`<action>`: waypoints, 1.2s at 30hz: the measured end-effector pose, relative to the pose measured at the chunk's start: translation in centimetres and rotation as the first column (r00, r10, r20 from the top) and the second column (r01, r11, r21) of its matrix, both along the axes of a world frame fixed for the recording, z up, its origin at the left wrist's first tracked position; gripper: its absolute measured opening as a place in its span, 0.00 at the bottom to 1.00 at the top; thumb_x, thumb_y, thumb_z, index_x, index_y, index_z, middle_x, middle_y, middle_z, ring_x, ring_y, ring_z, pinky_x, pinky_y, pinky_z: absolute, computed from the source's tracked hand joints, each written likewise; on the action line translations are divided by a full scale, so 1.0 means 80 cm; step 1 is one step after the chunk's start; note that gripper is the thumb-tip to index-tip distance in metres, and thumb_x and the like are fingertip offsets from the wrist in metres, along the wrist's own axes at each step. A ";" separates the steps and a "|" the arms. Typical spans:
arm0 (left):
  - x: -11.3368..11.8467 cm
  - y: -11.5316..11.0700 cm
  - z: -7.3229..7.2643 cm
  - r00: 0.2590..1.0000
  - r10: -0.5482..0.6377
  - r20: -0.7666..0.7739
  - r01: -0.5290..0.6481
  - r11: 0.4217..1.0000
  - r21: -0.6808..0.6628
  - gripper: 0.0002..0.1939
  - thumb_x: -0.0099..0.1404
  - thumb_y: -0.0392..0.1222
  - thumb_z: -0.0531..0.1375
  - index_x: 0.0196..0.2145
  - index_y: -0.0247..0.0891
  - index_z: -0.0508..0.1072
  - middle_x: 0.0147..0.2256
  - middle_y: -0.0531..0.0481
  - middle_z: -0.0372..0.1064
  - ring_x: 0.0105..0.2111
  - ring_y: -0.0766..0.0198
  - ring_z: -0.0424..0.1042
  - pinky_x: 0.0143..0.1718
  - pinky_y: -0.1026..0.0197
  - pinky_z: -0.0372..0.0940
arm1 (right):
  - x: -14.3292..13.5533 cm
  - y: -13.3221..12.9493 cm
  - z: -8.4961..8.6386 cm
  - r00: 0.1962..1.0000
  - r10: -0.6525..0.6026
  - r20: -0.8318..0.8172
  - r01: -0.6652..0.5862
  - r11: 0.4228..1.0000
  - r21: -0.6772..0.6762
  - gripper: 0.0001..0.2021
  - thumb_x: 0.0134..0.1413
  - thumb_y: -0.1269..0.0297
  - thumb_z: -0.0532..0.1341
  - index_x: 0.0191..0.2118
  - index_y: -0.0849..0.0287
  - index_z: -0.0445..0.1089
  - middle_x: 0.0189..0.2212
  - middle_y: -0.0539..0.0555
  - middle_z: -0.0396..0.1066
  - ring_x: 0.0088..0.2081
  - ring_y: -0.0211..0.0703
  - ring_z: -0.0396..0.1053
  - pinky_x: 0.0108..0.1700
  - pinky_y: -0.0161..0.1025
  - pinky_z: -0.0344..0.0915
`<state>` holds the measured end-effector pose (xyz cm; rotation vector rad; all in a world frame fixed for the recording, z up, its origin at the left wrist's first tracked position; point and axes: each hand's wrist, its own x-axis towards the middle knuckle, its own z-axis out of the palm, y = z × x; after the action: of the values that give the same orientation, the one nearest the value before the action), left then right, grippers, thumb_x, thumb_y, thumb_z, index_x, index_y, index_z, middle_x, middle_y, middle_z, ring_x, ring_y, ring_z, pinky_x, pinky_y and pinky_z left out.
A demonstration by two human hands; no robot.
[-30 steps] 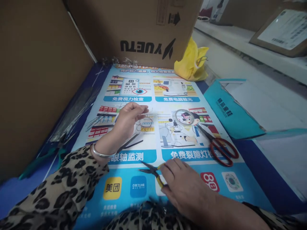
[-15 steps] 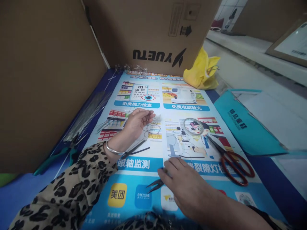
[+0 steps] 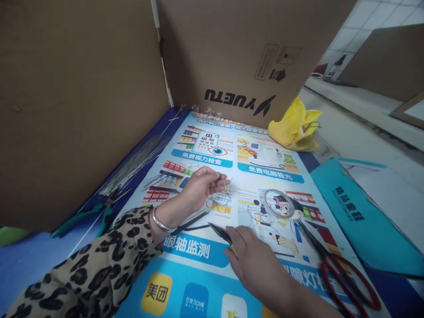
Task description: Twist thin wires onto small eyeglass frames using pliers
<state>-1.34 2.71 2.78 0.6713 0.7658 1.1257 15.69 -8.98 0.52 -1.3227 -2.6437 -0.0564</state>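
My left hand [image 3: 202, 187] is held over the printed poster, thumb and fingers pinched on a thin wire [image 3: 225, 182] that sticks out past the fingertips. Fine curved wire also shows just below those fingers, though its full path is hard to follow. My right hand [image 3: 256, 260] is wrapped round needle-nose pliers [image 3: 220, 231]; a bit of yellow handle shows, and the jaws point up and left toward the left hand, apart from the wire. A dark slim tool [image 3: 194, 222] lies on the poster below my left wrist.
Red-handled scissors [image 3: 331, 260] lie at the right. Green-handled pliers [image 3: 106, 214] and a bundle of straight wires [image 3: 132, 165] lie at the left. Cardboard walls [image 3: 232, 53] stand at the left and back. A yellow bag [image 3: 293, 128] and a teal box [image 3: 351, 207] sit on the right.
The pliers in my right hand have swung upward and their jaws are nearer the left hand. The left hand keeps its pinch. The whole view has shifted and tilted.
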 end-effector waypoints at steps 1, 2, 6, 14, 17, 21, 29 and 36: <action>0.000 0.000 0.000 1.000 -0.004 -0.009 0.004 1.000 0.003 0.09 0.54 0.37 0.63 0.27 0.35 0.64 0.32 0.46 0.74 0.33 0.63 0.75 0.35 0.62 0.69 | 0.002 0.007 0.006 0.999 -0.016 -0.047 0.013 0.999 -0.049 0.15 0.57 0.65 0.51 0.49 0.64 0.64 0.38 0.62 0.69 0.37 0.48 0.67 0.35 0.43 0.69; 0.000 0.000 -0.001 1.000 -0.009 -0.014 0.009 1.000 0.003 0.09 0.54 0.37 0.63 0.27 0.35 0.64 0.32 0.46 0.74 0.32 0.63 0.75 0.34 0.62 0.69 | 0.005 0.014 0.012 0.996 -0.023 -0.091 0.015 0.996 -0.083 0.14 0.58 0.64 0.51 0.48 0.63 0.64 0.39 0.61 0.69 0.39 0.47 0.67 0.36 0.42 0.69; 0.000 -0.001 0.002 1.000 -0.016 0.003 0.016 1.000 -0.015 0.10 0.53 0.34 0.63 0.26 0.36 0.62 0.30 0.47 0.74 0.29 0.65 0.75 0.31 0.64 0.68 | 0.021 0.045 0.031 0.985 -0.012 -0.169 0.025 0.997 0.078 0.12 0.58 0.63 0.53 0.44 0.64 0.64 0.39 0.63 0.67 0.42 0.50 0.64 0.41 0.46 0.66; 0.002 -0.002 0.007 0.998 -0.056 -0.033 0.053 0.995 -0.087 0.08 0.54 0.32 0.60 0.24 0.35 0.61 0.26 0.47 0.72 0.27 0.63 0.75 0.27 0.65 0.68 | 0.053 0.074 0.021 0.992 -0.031 0.123 -0.038 0.852 0.522 0.14 0.54 0.64 0.60 0.44 0.65 0.66 0.38 0.61 0.71 0.39 0.51 0.64 0.41 0.47 0.60; 0.002 -0.002 0.008 0.993 -0.100 -0.055 0.094 0.990 -0.108 0.07 0.55 0.32 0.59 0.23 0.34 0.62 0.25 0.46 0.72 0.25 0.63 0.75 0.26 0.65 0.68 | 0.057 0.072 0.019 0.985 -0.023 0.171 -0.081 0.815 0.573 0.16 0.53 0.63 0.61 0.46 0.64 0.66 0.38 0.60 0.72 0.40 0.51 0.64 0.41 0.46 0.59; 0.002 -0.003 0.014 0.985 -0.131 -0.115 0.112 0.981 -0.160 0.07 0.56 0.31 0.57 0.23 0.34 0.62 0.23 0.46 0.72 0.20 0.65 0.72 0.24 0.64 0.67 | 0.058 0.072 0.020 0.983 -0.031 0.178 -0.084 0.794 0.603 0.16 0.53 0.61 0.61 0.47 0.63 0.66 0.38 0.57 0.73 0.40 0.49 0.65 0.41 0.44 0.58; 0.004 -0.004 0.014 0.967 -0.184 -0.175 0.150 0.970 -0.191 0.06 0.57 0.30 0.55 0.24 0.34 0.62 0.23 0.48 0.72 0.20 0.65 0.73 0.22 0.64 0.68 | 0.060 0.072 0.016 0.988 -0.004 0.154 -0.097 0.761 0.642 0.18 0.51 0.62 0.64 0.47 0.63 0.66 0.37 0.56 0.74 0.40 0.48 0.65 0.42 0.44 0.58; 0.006 -0.007 0.011 0.957 -0.215 -0.195 0.173 0.962 -0.212 0.05 0.58 0.31 0.55 0.25 0.35 0.62 0.22 0.48 0.72 0.18 0.65 0.72 0.19 0.66 0.66 | 0.063 0.072 0.015 0.984 0.046 0.173 -0.144 0.777 0.613 0.18 0.48 0.70 0.64 0.47 0.64 0.66 0.38 0.57 0.73 0.40 0.50 0.65 0.42 0.46 0.59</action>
<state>-0.88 2.18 3.65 0.6956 0.9595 0.7937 20.70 -3.24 1.72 -0.9717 -2.4447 -0.9669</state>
